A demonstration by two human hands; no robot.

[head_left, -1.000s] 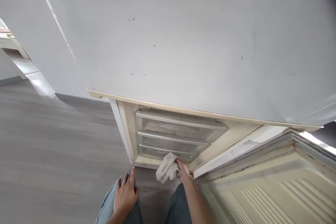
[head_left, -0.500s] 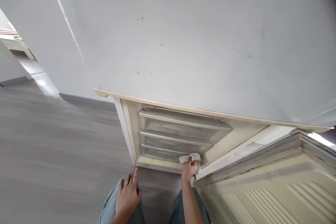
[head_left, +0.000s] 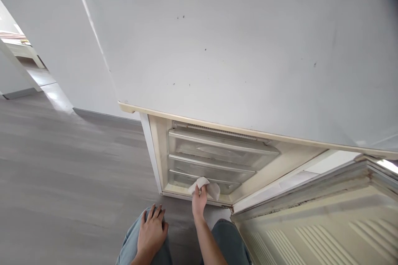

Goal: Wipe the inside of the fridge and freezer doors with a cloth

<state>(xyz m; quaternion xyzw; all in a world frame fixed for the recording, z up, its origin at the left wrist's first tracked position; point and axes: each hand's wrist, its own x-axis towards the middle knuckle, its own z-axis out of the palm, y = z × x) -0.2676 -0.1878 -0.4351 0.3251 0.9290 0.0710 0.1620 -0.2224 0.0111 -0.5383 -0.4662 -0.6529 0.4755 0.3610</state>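
My right hand (head_left: 199,203) pinches a crumpled white cloth (head_left: 213,190) at the lower front edge of an open fridge compartment (head_left: 157,149). Behind the cloth, clear drawers (head_left: 214,151) with pale front bars are stacked in the compartment. My left hand (head_left: 151,232) rests on my left knee, fingers spread, holding nothing. On the right, the open door (head_left: 298,223) shows its ribbed cream inner side and a gasket (head_left: 311,192) with dark stains.
A large white panel (head_left: 217,49) with small dark specks hangs above the compartment. Grey wood-look floor (head_left: 77,182) spreads to the left, with a doorway beyond. My knees are close below the compartment.
My right hand has moved left along the compartment's bottom edge with the cloth. My left hand stays on the knee, its index finger now drawn nearer the others. The view has shifted slightly.
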